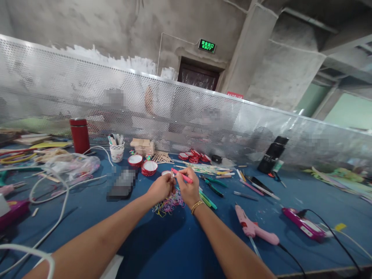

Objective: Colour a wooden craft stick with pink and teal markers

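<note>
Two hands: the left hand (161, 188) pinched a small pale piece (173, 174) narrowly in its fingertips; the right hand (189, 188) gripped a pink pen (186, 178).
Pink pen: slanted, with one end at the pale piece, between the hands.
Pale piece: partly hidden by fingers, above the middle of the blue worktop (177, 248).
Colored loops (167, 204): heaped beneath and beside the hands.
Green markers (208, 200): just beside the right hand, on its right.
Patterned cup (116, 152): upright near the far edge, left of the hands, filled with pens (116, 138).
Red-rimmed rounds (149, 167): grouped beyond the left hand, pale inside.
Red flask (79, 136): upright, lidded, toward the far left corner; contents hidden.
Black flask (272, 155): near the far edge on the right.
Plastic bag (76, 167): crumpled near the left edge, contents unclear.
</note>
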Available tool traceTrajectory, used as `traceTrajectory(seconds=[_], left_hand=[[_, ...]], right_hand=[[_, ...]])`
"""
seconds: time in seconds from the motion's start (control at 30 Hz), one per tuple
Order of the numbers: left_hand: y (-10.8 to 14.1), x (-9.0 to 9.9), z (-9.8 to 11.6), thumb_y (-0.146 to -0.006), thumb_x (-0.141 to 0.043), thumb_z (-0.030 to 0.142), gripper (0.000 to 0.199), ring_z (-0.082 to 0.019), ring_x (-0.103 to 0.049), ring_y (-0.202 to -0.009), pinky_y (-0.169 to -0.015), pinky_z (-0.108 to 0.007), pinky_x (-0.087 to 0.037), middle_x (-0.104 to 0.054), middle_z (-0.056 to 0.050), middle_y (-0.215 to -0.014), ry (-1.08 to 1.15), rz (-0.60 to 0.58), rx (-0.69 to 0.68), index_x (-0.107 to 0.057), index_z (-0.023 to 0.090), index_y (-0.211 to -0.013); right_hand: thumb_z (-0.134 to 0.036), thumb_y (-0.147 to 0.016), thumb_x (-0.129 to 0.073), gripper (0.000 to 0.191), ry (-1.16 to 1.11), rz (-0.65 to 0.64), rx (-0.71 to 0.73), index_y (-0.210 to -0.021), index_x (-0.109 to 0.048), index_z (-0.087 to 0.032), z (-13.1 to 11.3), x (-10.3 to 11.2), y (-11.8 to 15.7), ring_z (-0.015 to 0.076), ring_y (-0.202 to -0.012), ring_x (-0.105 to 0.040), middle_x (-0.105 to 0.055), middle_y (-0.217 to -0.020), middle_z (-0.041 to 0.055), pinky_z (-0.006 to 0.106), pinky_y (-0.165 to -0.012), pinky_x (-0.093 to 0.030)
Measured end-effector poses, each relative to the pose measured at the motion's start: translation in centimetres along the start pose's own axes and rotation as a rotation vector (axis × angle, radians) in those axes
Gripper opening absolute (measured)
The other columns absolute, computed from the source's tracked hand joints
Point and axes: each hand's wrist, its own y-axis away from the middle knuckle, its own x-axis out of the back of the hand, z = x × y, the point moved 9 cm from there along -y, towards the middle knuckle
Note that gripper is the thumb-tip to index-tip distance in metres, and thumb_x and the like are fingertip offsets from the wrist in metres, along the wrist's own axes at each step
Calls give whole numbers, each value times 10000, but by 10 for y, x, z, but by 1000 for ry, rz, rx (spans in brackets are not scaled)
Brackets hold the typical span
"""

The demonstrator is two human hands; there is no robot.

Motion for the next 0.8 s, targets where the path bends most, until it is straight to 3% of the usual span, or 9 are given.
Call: traceTrajectory(seconds=[0.17, 0.8], left_hand=[[1, -4, -1, -870, -521, 418, 233, -100, -464, -379, -416, -210, -309, -604, 14, -542, -9, -45, 24, -526, 201, -785], [8, -4, 19, -885, -457, 458, 286, -75, -381, -317, -370, -210, -254, -548, 24, -481, 165, -34, -14, -472, 199, -764]], right_hand=[[-303, -865, -539, 142, 0, 19, -5, -762, -562, -208, 3, 2, -1, 180, -768, -554, -610, -759, 17, 294, -725, -425], [-304, -874, -526, 149, -1, 32, 3, -768, -563, -205, 0, 4, -1, 179, -763, -563, -615, -763, 22, 295, -717, -430]])
